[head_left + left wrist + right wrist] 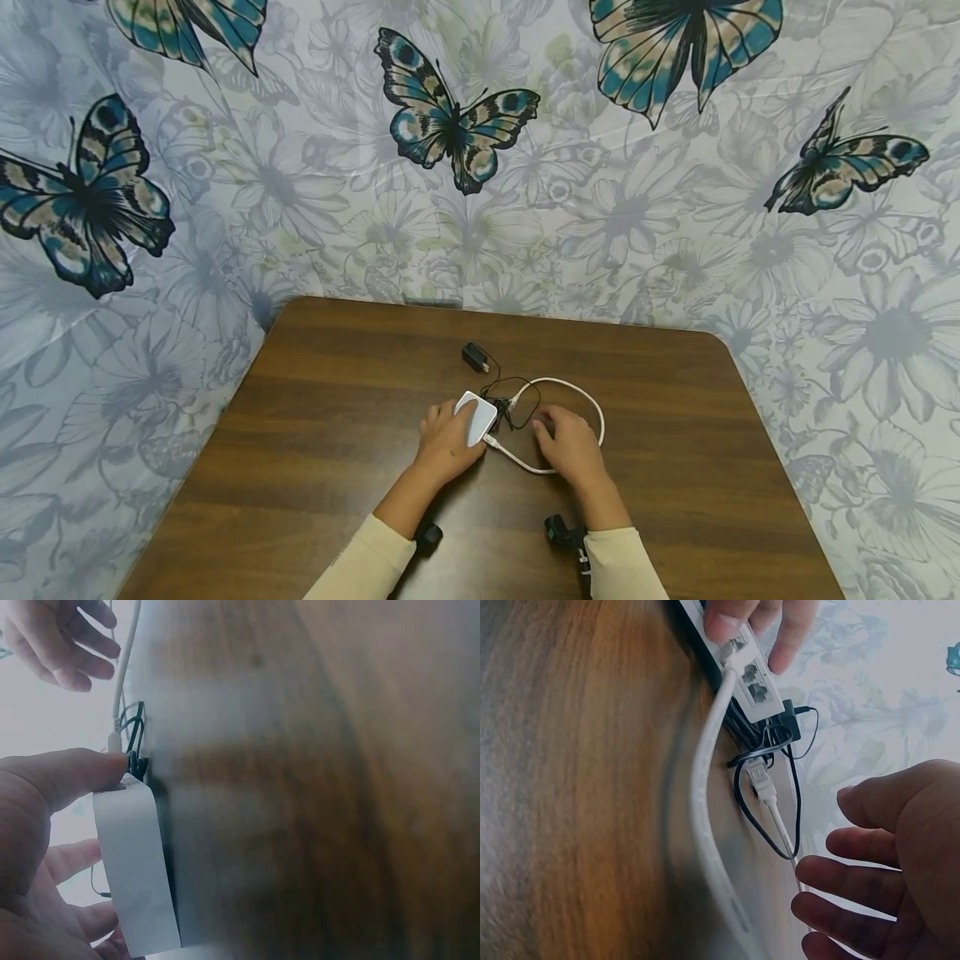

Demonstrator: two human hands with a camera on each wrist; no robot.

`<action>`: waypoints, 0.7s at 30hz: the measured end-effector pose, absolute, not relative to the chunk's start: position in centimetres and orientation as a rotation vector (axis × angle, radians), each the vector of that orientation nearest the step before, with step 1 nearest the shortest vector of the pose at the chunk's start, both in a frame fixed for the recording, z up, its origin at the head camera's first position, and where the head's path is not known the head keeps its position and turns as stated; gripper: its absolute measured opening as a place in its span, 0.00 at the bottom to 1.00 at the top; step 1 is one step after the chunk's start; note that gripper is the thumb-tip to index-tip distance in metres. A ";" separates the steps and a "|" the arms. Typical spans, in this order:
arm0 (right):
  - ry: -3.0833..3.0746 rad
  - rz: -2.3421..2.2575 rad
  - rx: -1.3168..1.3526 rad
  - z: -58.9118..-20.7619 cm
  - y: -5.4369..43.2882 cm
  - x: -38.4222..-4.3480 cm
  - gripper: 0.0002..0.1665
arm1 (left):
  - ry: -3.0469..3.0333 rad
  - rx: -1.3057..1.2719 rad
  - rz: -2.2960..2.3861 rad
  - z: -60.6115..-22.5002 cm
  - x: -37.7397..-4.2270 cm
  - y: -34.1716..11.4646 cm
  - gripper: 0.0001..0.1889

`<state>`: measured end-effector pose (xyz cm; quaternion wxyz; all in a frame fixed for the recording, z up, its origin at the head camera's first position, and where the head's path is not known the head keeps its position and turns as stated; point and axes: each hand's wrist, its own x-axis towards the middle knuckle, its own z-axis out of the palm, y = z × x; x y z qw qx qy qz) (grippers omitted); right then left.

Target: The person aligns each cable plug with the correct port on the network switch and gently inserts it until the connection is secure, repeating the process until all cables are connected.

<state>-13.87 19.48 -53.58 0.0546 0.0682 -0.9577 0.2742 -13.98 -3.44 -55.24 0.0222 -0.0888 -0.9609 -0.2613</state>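
Observation:
My left hand [447, 442] grips a small white network switch [480, 417] by its sides, thumb at the near edge. In the right wrist view, a row of Ethernet ports shows on the switch's side. One end of a white Ethernet cable [602, 423] sits at a port there, by the left thumb. The cable's other plug [760, 780] lies loose beside a bundled black cord [739, 735]. My right hand [570, 446] hovers by the cable loop, fingers relaxed and apart, holding nothing.
A black power adapter [474, 357] lies behind the switch, its thin cord leading to the bundle. The brown wooden table [337, 400] has rounded back corners. Behind it hangs a floral cloth [300, 208] with butterflies.

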 end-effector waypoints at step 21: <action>-2.904 0.801 0.172 -53.6 19.9 -13.8 0.17 | -3.019 -0.229 -0.730 -54.8 -13.3 -4.7 0.38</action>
